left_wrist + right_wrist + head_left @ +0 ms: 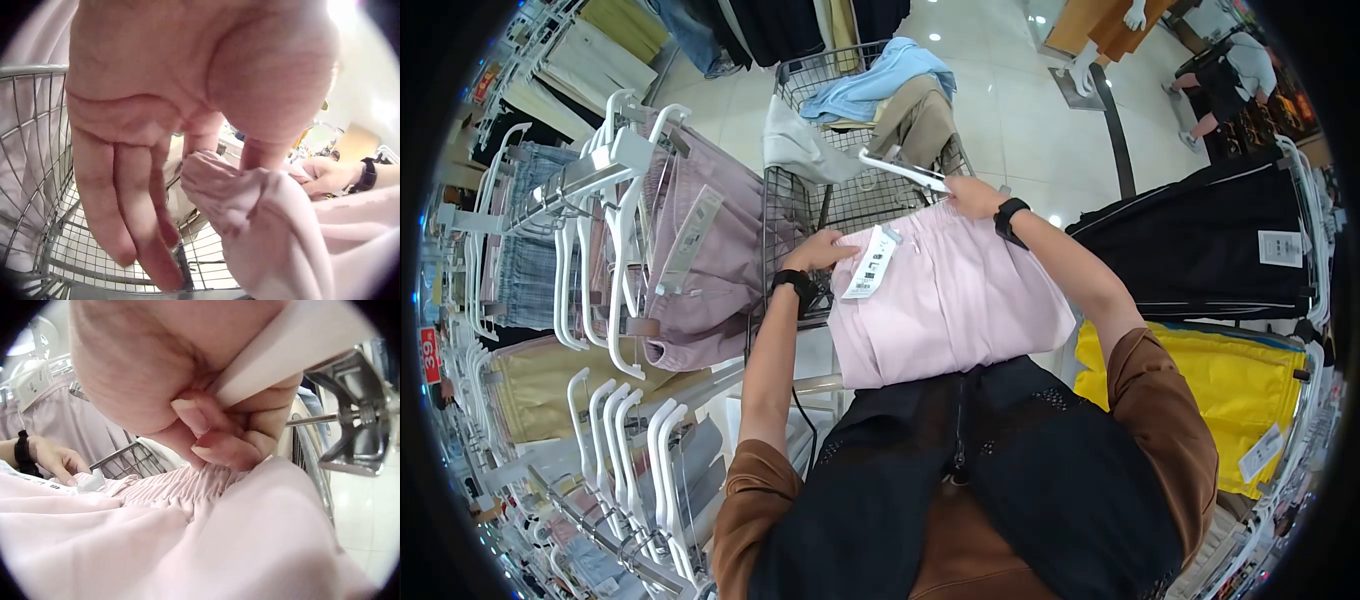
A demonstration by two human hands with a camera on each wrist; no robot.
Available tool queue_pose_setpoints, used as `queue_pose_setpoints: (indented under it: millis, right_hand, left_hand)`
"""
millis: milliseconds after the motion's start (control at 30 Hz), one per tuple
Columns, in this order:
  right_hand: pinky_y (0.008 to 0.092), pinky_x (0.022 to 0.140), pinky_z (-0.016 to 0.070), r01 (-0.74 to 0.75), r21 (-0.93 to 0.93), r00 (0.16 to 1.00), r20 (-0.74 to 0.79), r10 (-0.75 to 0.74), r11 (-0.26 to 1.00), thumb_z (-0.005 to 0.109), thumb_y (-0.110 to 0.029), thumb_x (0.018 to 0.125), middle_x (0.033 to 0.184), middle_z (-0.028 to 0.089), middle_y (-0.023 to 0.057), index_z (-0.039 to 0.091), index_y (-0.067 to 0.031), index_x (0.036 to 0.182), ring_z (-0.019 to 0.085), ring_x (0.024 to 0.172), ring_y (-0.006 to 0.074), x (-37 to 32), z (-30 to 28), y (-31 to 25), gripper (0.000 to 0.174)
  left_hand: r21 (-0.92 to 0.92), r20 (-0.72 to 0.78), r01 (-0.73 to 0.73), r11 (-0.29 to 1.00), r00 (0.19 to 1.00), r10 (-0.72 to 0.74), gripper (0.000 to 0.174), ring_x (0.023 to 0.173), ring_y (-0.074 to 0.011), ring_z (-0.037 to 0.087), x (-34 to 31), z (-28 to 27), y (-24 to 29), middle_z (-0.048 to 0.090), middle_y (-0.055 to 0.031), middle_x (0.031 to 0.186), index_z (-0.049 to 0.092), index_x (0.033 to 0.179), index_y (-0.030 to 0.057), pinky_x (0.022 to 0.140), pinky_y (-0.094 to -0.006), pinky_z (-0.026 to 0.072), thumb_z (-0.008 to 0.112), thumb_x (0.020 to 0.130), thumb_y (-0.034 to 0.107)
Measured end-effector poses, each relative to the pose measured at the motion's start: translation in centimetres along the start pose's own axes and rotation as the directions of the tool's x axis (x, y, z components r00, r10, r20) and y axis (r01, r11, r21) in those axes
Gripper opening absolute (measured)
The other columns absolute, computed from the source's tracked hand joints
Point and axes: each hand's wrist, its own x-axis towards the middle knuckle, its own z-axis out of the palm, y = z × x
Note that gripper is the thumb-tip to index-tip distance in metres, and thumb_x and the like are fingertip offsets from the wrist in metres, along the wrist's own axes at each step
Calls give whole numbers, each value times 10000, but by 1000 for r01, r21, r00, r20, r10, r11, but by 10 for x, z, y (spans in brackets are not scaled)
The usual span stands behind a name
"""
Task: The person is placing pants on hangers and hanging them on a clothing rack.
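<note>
In the head view, pale pink elastic-waist pants (960, 300) are held up in front of the body, over the near end of a wire cart. My left hand (818, 252) pinches the waistband's left corner between thumb and index finger. The left wrist view shows the other fingers of that hand (137, 125) hanging straight. A white price tag (870, 265) hangs beside them. My right hand (975, 197) grips a white hanger (908, 172), while its fingertips pinch the gathered waistband (187, 484). One metal hanger clip (359, 419) sticks out with no cloth in it.
The wire cart (785, 215) carries light blue (880, 85), tan (918, 112) and light grey (800, 145) garments. On the left rack hang similar pink pants (720, 230) and several white hangers (625, 440). Black pants (1200, 240) and yellow garments (1190, 390) hang right. A person (1240, 80) stands farther off.
</note>
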Motion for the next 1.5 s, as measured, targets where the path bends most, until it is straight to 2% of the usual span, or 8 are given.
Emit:
queue_pose_setpoints:
  millis: [133, 300, 567, 667, 1000, 1300, 1367, 1500]
  right_hand:
    - [472, 768, 469, 43, -35, 996, 77, -40, 998, 586, -127, 836, 895, 637, 249, 593, 33, 956, 613, 869, 420, 12, 22, 6, 200]
    - [481, 751, 481, 135, 55, 989, -62, -131, 989, 593, -300, 874, 877, 647, 246, 638, 40, 893, 620, 836, 417, -1, -7, -23, 343]
    - [455, 604, 428, 40, 242, 884, -461, 79, 970, 569, -472, 923, 701, 612, 202, 638, -27, 829, 583, 676, 403, 5, -71, -45, 459]
    - [432, 538, 377, -90, 273, 817, -529, 228, 958, 486, -552, 941, 564, 527, 158, 597, -29, 723, 515, 555, 359, 12, -81, -53, 578]
    - [365, 490, 330, 156, 559, 936, -348, 60, 814, 535, -528, 939, 505, 471, 109, 605, 9, 662, 407, 481, 183, 35, -38, -74, 609]
    - [421, 598, 421, 179, 478, 973, -214, -83, 860, 519, -427, 959, 674, 605, 169, 661, -13, 852, 582, 654, 342, 28, -13, -110, 451]
    - [398, 677, 450, 423, 225, 746, -636, -197, 878, 553, -363, 946, 811, 648, 152, 646, -17, 915, 600, 805, 341, 27, -15, -122, 359]
    - [340, 755, 453, 648, 410, 669, -708, -224, 642, 537, -312, 970, 882, 607, 120, 593, 12, 952, 574, 850, 224, 11, -56, -186, 330]
  left_hand:
    - [-206, -15, -98, 974, 995, 97, 353, 649, -117, 558, -12, -5, 5, 621, -54, 738, 634, 923, -26, 586, -289, 460, 728, 789, 287]
    - [-76, -254, -289, 954, 931, 262, 221, 728, -122, 551, -22, -13, 13, 601, -55, 795, 603, 933, 0, 629, -278, 455, 660, 782, 152]
    - [-359, -410, -352, 864, 891, 193, 146, 729, -76, 482, -82, -15, 67, 531, -1, 807, 529, 948, 45, 651, -236, 405, 544, 826, -33]
    - [-145, -403, -482, 864, 826, 393, 87, 723, -124, 517, -72, -16, 55, 545, -22, 828, 562, 894, 37, 630, -253, 431, 495, 848, 5]
    - [-403, -617, -488, 774, 770, 164, 234, 592, -32, 439, -106, -6, 88, 482, 56, 669, 565, 737, 52, 506, -226, 345, 604, 907, 208]
    - [-151, -762, -361, 920, 636, 124, 360, 545, -49, 395, -113, 16, 118, 512, 6, 583, 622, 793, -25, 483, -260, 347, 675, 909, 311]
    - [-92, -758, -317, 944, 637, 140, 361, 535, -95, 449, -120, 15, 125, 552, -60, 594, 646, 837, -29, 506, -287, 383, 675, 903, 325]
    - [52, -755, -264, 963, 620, 211, 382, 593, -272, 603, -133, 19, 142, 624, -159, 664, 631, 841, -34, 577, -353, 457, 643, 907, 342]
